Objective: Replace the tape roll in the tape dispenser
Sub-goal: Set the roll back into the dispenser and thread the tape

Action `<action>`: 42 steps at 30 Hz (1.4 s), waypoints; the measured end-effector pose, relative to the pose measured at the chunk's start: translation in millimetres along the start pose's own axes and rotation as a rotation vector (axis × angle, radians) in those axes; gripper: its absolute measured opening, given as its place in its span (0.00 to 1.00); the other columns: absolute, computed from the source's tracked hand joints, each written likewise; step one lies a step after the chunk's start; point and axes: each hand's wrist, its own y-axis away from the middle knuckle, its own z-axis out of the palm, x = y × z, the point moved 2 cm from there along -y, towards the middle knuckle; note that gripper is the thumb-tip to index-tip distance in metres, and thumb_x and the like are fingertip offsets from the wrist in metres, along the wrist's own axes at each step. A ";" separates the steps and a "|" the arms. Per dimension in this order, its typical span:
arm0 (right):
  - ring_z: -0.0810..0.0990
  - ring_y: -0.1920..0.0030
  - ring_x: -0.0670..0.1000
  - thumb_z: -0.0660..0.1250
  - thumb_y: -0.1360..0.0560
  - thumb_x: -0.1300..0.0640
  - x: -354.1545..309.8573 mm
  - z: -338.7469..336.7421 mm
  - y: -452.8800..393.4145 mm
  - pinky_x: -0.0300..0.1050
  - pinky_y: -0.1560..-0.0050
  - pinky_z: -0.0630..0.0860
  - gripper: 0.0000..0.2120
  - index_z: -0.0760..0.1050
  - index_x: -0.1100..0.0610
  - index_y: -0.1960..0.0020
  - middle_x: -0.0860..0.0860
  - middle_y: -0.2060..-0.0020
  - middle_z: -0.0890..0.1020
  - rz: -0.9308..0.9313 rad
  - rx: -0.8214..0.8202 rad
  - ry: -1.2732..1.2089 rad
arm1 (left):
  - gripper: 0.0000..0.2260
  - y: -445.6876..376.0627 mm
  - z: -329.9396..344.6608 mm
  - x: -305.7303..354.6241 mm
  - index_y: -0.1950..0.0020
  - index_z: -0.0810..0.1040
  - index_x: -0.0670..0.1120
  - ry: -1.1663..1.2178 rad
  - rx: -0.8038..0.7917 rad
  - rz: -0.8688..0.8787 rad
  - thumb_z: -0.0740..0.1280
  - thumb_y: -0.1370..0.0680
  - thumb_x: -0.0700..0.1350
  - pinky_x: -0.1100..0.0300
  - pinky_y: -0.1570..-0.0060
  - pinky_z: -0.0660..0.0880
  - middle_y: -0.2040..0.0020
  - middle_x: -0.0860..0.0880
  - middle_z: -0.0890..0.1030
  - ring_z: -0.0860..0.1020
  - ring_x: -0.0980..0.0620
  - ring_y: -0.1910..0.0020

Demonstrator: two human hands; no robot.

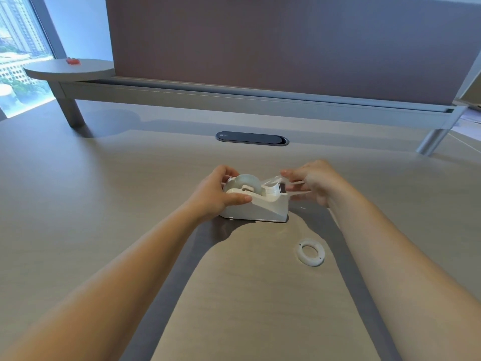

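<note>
A white tape dispenser (263, 208) stands on the desk in the middle of the view, its cutter end pointing right. A clear tape roll (247, 182) sits in its cradle. My left hand (216, 195) grips the dispenser's left end, thumb on the near side and fingers over the back. My right hand (316, 182) is at the cutter end and pinches the free end of the clear tape (272, 181), which is stretched from the roll over the cutter. An empty white tape core ring (310, 251) lies flat on the desk to the near right.
The wooden desk (130, 204) has a dark oval cable port (252, 138) behind the dispenser. A raised shelf on metal legs (234, 100) and a partition panel run along the back. A small red object (73, 61) sits on the shelf's round left end.
</note>
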 end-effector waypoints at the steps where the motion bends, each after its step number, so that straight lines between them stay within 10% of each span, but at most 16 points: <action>1: 0.78 0.58 0.56 0.69 0.32 0.60 2.6 -5.4 -0.3 0.52 0.55 0.78 0.07 0.73 0.61 0.64 0.59 0.55 0.77 0.010 -0.007 -0.018 | 0.18 -0.1 -0.1 -0.4 0.46 0.66 0.50 0.005 0.001 0.000 0.70 0.32 0.46 0.55 0.48 0.72 0.46 0.49 0.71 0.71 0.48 0.46; 15: 0.79 0.62 0.56 0.67 0.31 0.52 27.1 -23.3 5.6 0.50 0.64 0.81 0.11 0.68 0.58 0.60 0.54 0.62 0.71 0.167 -0.143 -0.137 | 0.18 0.5 3.2 -1.4 0.48 0.66 0.50 0.050 0.048 -0.001 0.70 0.32 0.45 0.57 0.52 0.73 0.46 0.48 0.72 0.72 0.48 0.48; 19: 0.79 0.63 0.55 0.70 0.34 0.52 27.0 -15.6 3.4 0.53 0.53 0.79 0.17 0.67 0.60 0.53 0.54 0.61 0.69 0.157 -0.106 -0.115 | 0.18 0.3 3.3 -2.1 0.48 0.66 0.50 0.045 0.047 -0.007 0.70 0.32 0.45 0.56 0.51 0.72 0.46 0.48 0.72 0.72 0.48 0.49; 25: 0.78 0.61 0.54 0.71 0.34 0.54 27.4 -9.5 1.6 0.51 0.51 0.79 0.30 0.64 0.64 0.38 0.61 0.40 0.71 0.148 -0.001 -0.054 | 0.18 -1.1 2.7 -2.9 0.48 0.67 0.50 0.042 0.045 -0.016 0.71 0.33 0.45 0.53 0.48 0.73 0.45 0.47 0.72 0.72 0.47 0.47; 28: 0.76 0.63 0.52 0.72 0.35 0.53 29.1 -8.5 1.9 0.43 0.68 0.81 0.35 0.61 0.67 0.35 0.62 0.35 0.69 0.139 0.010 -0.042 | 0.18 -1.0 2.4 -3.3 0.48 0.67 0.50 0.047 0.043 -0.019 0.71 0.33 0.45 0.51 0.46 0.74 0.45 0.47 0.73 0.73 0.47 0.47; 34: 0.73 0.67 0.50 0.69 0.34 0.47 38.8 -5.2 1.7 0.38 0.78 0.74 0.23 0.71 0.66 0.51 0.54 0.63 0.74 0.191 -0.014 -0.018 | 0.18 -0.2 3.5 -3.4 0.47 0.67 0.50 0.065 0.047 -0.017 0.71 0.33 0.45 0.52 0.48 0.73 0.45 0.47 0.72 0.72 0.47 0.47; 42: 0.72 0.80 0.45 0.68 0.31 0.53 49.5 2.6 -1.4 0.33 0.85 0.68 0.12 0.67 0.59 0.60 0.54 0.69 0.74 0.189 -0.035 -0.203 | 0.19 3.1 7.8 -3.4 0.45 0.68 0.49 0.134 0.072 -0.007 0.70 0.32 0.43 0.58 0.55 0.70 0.45 0.48 0.72 0.72 0.48 0.47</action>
